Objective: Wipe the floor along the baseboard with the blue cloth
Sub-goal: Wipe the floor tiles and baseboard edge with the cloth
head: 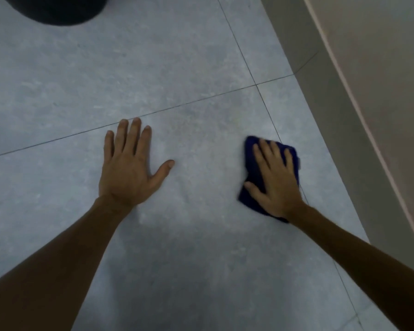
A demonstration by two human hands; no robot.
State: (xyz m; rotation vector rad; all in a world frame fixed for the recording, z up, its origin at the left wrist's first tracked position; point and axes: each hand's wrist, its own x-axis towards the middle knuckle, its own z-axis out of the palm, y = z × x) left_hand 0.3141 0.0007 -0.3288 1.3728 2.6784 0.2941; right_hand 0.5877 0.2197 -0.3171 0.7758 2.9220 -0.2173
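Observation:
A folded blue cloth (251, 158) lies flat on the grey tiled floor (201, 247), a short way left of the grey baseboard (330, 120). My right hand (276, 181) presses down on the cloth with the fingers spread, and covers most of it. The hand looks slightly blurred. My left hand (129, 166) rests palm down on the bare floor to the left, fingers apart, holding nothing. Both forearms reach in from the bottom of the view.
The baseboard runs diagonally from the top middle to the lower right, with a beige wall (380, 80) above it. A dark round object (58, 8) stands on the floor at the top left. Thin grout lines (256, 84) cross the tiles.

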